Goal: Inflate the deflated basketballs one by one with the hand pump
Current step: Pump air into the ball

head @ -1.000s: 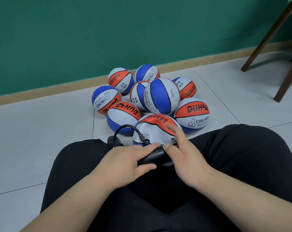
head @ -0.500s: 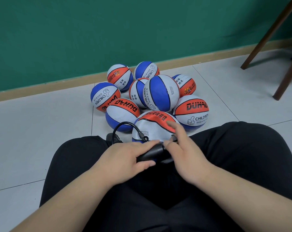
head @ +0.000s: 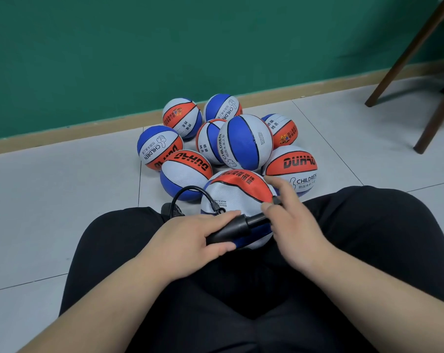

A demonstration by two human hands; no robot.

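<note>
Keeping a creased basketball (head: pixel 231 197) between the knees. Gripping the hand pump (head: pixel 237 226), laid across its near side, with the left hand (head: pixel 188 240); pinching the pump's handle at its right edge with the right hand (head: pixel 289 222). Just behind it, eight more balls (head: pixel 245 142) heaped together.

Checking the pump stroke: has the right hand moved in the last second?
Yes. The right hand has shifted right and away, toward the DUHAO CHILDREN basketball, exposing more hand pump shaft.

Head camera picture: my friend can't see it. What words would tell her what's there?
A seated person's left hand grips a black hand pump and the right hand holds its handle end; the hose runs to a basketball between the knees. More basketballs are piled behind it on the floor.
</note>
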